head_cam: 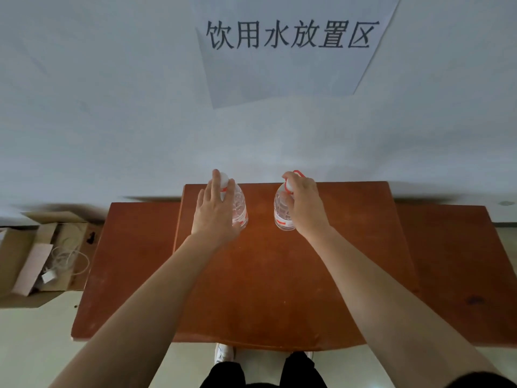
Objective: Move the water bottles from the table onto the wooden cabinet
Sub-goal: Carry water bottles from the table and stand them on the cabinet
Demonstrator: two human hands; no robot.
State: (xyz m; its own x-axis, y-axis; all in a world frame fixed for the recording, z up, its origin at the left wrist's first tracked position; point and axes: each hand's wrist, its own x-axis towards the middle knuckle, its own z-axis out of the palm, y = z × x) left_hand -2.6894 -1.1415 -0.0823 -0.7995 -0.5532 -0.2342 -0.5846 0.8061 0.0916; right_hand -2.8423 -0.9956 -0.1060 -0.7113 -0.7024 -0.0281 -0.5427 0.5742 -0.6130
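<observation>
While the left hand [215,212] splays, the right hand [303,204] grips a bottle [282,212].

A white wall [98,107] fills the upper part of the view. A sheet of white paper [279,77] hangs on it, upper right of centre, its lower left corner lifting away; it bears six large black characters, "饮用水放置区". A small dark mark [506,203] sits low on the wall at the far right. On the pale floor [33,345] against the wall's foot at the left lie open cardboard boxes [16,256]. One holds a coiled white cable [70,259] with a white plug [49,276]. At the bottom centre, a white shoe [223,354] and dark trousers [223,376] show.
</observation>
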